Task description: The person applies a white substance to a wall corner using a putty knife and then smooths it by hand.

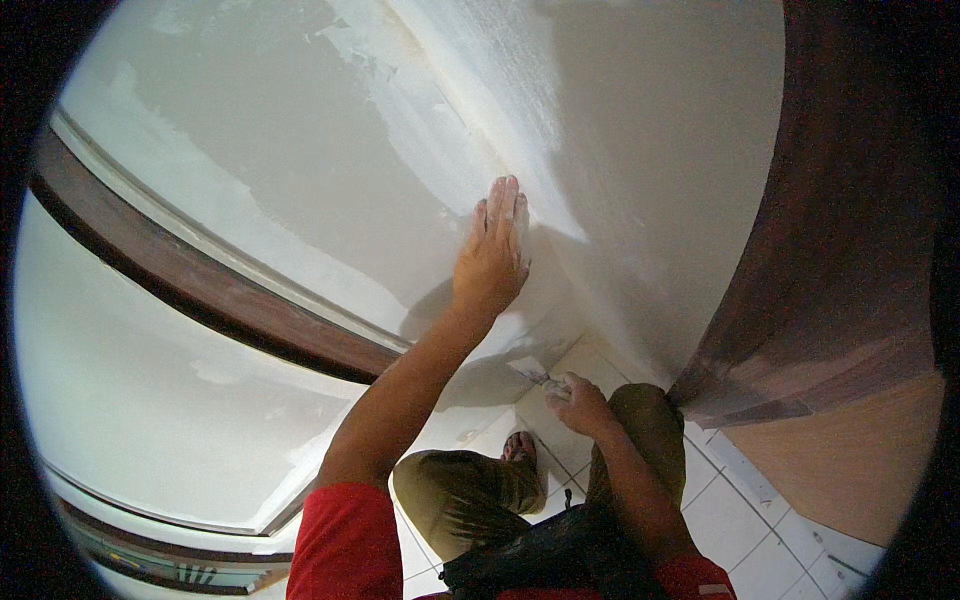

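My left hand [492,255] reaches up with its fingers stretched out, close together, against the wall at the inside corner. White powder or filler marks its fingertips. Around it, the grey wall [255,85] carries rough white patches of filler [400,130], and a pale strip runs along the corner. Lower down, by my knee, my right hand [582,405] is closed round the handle of a putty knife [528,370]. The knife's pale blade points left, apart from my left hand. Filler smears that hand as well.
A dark brown wooden rail [200,275] crosses the left wall. Dark wood panelling [830,230] rises on the right, above a light wooden board [835,450]. White tiles [735,515] cover the floor near my sandalled foot [519,447]. A black bag [540,550] lies at my lap.
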The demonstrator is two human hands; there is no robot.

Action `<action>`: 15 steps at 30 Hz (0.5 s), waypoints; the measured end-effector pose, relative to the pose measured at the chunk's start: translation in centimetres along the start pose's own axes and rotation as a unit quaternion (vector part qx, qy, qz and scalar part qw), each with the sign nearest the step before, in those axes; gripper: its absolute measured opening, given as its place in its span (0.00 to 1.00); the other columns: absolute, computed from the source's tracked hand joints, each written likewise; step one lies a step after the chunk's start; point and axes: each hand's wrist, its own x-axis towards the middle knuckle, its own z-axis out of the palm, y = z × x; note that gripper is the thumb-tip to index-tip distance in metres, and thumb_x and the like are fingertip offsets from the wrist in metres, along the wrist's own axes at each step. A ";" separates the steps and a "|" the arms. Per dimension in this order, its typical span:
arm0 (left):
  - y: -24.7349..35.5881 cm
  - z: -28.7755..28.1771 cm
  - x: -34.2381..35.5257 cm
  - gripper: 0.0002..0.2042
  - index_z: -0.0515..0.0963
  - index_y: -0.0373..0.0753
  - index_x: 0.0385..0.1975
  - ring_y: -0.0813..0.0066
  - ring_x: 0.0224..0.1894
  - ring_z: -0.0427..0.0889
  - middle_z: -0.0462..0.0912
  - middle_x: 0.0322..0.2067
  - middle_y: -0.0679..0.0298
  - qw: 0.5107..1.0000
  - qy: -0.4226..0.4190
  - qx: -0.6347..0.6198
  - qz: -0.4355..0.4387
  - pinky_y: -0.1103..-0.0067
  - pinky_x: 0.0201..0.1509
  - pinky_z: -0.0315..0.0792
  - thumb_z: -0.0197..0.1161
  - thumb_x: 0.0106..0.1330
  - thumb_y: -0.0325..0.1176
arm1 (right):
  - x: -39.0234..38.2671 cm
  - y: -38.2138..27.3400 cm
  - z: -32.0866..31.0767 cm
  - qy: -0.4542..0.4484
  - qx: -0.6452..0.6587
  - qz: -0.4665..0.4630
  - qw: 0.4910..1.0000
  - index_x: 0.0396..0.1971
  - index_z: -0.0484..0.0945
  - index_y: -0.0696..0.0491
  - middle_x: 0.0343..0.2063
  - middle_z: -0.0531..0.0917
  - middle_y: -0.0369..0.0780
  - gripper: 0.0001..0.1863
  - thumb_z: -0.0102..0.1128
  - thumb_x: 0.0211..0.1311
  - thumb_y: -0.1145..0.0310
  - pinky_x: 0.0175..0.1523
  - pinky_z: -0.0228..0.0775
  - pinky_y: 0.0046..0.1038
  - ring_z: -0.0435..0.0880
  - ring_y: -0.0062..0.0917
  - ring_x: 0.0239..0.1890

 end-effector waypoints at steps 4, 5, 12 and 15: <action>0.2 -0.3 -0.3 0.42 0.61 0.35 0.73 0.52 0.80 0.49 0.51 0.77 0.47 0.998 -0.028 -0.038 0.046 0.60 0.81 0.51 0.70 0.60 0.45 | 0.3 0.4 0.0 -0.016 -0.021 0.005 1.000 0.57 0.77 0.56 0.53 0.85 0.52 0.28 0.67 0.62 0.55 0.61 0.76 0.43 0.84 0.48 0.56; 0.2 -0.5 -0.3 0.42 0.61 0.35 0.73 0.52 0.80 0.49 0.51 0.77 0.47 0.998 -0.026 -0.036 0.047 0.60 0.81 0.51 0.70 0.60 0.45 | 0.5 1.0 0.2 -0.007 -0.011 -0.006 1.000 0.57 0.77 0.56 0.52 0.85 0.52 0.29 0.67 0.62 0.54 0.61 0.76 0.43 0.84 0.49 0.56; -2.1 -0.3 -0.8 0.36 0.65 0.40 0.72 0.63 0.80 0.52 0.58 0.76 0.61 0.998 -0.004 0.001 0.066 0.59 0.80 0.53 0.65 0.63 0.45 | 0.3 -0.6 0.0 -0.024 -0.010 0.015 1.000 0.57 0.77 0.56 0.51 0.85 0.52 0.28 0.66 0.62 0.54 0.59 0.76 0.45 0.84 0.51 0.54; -2.5 -1.3 0.4 0.36 0.65 0.41 0.72 0.64 0.79 0.53 0.61 0.75 0.63 0.996 0.004 -0.001 0.086 0.58 0.79 0.53 0.64 0.64 0.45 | 0.8 1.3 0.2 0.005 -0.038 -0.023 0.999 0.56 0.78 0.55 0.50 0.86 0.52 0.27 0.66 0.63 0.54 0.59 0.76 0.45 0.85 0.50 0.53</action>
